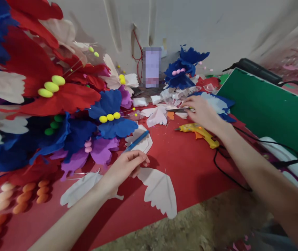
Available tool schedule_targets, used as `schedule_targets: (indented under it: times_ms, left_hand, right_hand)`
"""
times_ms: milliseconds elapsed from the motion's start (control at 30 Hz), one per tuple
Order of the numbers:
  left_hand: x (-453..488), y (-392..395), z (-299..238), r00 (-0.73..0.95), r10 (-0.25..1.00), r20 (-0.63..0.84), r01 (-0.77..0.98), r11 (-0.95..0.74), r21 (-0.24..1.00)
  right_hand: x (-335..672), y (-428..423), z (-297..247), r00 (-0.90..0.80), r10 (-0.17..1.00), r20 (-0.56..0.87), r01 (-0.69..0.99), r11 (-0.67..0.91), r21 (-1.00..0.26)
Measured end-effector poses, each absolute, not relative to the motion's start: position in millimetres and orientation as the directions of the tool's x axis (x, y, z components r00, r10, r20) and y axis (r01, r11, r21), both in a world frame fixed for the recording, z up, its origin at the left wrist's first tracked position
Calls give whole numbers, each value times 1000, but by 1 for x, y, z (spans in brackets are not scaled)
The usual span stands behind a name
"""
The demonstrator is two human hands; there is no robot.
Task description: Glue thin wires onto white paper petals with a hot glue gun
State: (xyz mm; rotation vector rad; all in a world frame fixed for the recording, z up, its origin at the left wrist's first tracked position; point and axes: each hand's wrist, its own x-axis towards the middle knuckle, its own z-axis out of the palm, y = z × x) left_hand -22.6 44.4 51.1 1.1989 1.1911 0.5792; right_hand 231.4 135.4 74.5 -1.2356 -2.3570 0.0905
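Note:
My left hand [131, 162] hovers over the red tabletop with its fingers curled together; whatever may be inside them is hidden. Just below it lies a white scalloped butterfly wing [162, 190], and another white wing piece [82, 188] is partly covered by my wrist. Beyond the fingers, a blue pen [137, 141] rests on a white wing-shaped piece [146, 144]. My right hand [198, 109] reaches to the back of the table, fingers closed at the handle end of a pair of scissors [177, 110]. Under that forearm is a yellow hot glue gun [200, 133] with an orange trigger.
Blue, red, purple and white butterflies crowd the left, including a blue one [112, 115] with yellow beads. Orange egg-shaped beads [25, 198] lie front left. A green board [269, 104] slants at the right. Black cord [227, 177] loops beside the glue gun. A phone [152, 68] stands against the wall.

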Motion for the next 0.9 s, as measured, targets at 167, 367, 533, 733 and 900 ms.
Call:
schedule_targets:
  times_ms: [167,367,533,733,900]
  left_hand:
    - [-20,43,56,327,889,-322,330,212,920]
    - [-14,36,59,355,898,-260,425,93,900]
    - [-9,29,55,376,902,-212,484,4,875]
    - [-16,15,56,378,859,346,660,-512,550]
    - [-24,4,42,605,779,166,693,-617,372]
  right_hand:
    - [185,79,67,-734,599,319,435,776,-456]
    - [171,56,51,-775,487,403,323,853,-410]
    - [174,55,49,-750,506,425,347,849,-399]
    - [195,61,42,-682,665,305,544,739,-398]
    - [211,62,32,-514,825,233,651,553,-520]
